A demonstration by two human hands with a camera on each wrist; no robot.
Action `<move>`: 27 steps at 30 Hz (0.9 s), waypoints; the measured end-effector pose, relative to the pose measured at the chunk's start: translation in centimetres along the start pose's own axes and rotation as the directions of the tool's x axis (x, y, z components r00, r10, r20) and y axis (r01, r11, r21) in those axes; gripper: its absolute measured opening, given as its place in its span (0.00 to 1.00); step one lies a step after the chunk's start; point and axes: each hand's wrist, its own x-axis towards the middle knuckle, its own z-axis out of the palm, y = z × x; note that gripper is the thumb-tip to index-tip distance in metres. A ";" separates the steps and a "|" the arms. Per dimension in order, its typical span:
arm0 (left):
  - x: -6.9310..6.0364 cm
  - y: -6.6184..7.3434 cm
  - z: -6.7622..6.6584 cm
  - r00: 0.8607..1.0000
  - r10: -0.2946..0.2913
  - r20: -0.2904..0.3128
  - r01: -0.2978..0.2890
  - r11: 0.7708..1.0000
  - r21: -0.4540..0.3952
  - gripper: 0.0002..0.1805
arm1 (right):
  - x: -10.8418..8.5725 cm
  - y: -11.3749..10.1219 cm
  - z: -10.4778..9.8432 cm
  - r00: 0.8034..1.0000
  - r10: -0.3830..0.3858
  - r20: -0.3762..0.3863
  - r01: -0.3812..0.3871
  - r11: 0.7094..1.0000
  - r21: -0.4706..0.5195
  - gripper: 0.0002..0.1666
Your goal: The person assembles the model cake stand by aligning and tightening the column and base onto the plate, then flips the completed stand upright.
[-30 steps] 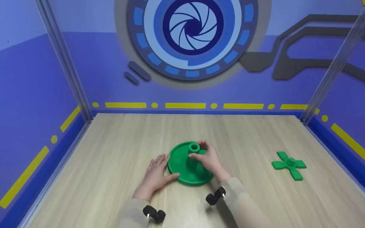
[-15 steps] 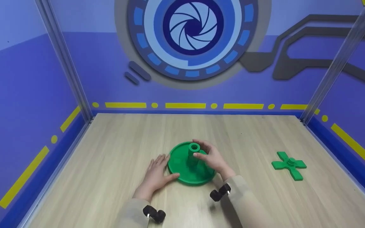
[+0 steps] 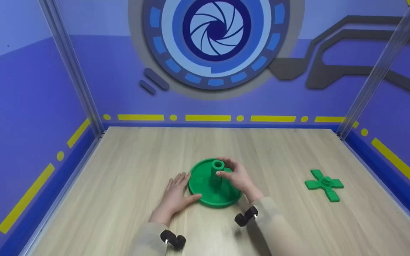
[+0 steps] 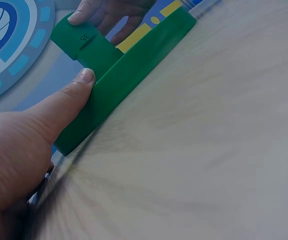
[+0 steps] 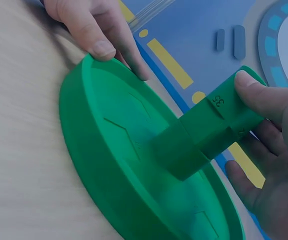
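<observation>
A round green dish [image 3: 201, 193] with a raised rim lies on the table, a hollow green post [image 3: 216, 176] standing upright near its middle. My right hand [image 3: 240, 178] holds the post near its top, the thumb on the near side and fingers reaching behind it, partly hidden. In the right wrist view, the post [image 5: 209, 122] bears the number 35 and stepped edges. At the dish's left side my left hand [image 3: 174, 200] touches the rim, thumb and fingers spread and fairly straight. The left wrist view shows that thumb [image 4: 66, 102] lying on the rim.
A green cross-shaped piece [image 3: 330, 193] with a round stub in its middle lies on the right of the wooden table [image 3: 148, 149]. Blue printed walls [image 3: 112, 78] enclose the back and sides, with metal posts at the corners.
My right hand has shifted slightly rightward round the post; its thumb sits farther right on it than a second ago. The left hand, dish and cross-shaped piece have stayed in place.
</observation>
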 end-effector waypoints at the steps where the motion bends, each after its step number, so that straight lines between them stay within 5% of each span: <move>1: 0.0 0.0 0.0 1.000 0.001 -0.001 -0.001 1.000 0.001 0.53 | 0.1 0.0 0.1 1.000 0.001 -0.014 -0.001 1.000 0.000 0.29; 16: 0.1 -0.3 0.1 1.000 0.017 -0.005 -0.017 1.000 0.016 0.54 | 0.1 0.3 1.3 0.985 0.010 -0.175 -0.014 1.000 -0.023 0.29; 27: 0.2 -0.4 0.2 1.000 0.014 -0.002 -0.014 1.000 0.017 0.54 | -0.1 -0.1 1.6 0.979 0.016 -0.202 -0.028 0.998 -0.060 0.31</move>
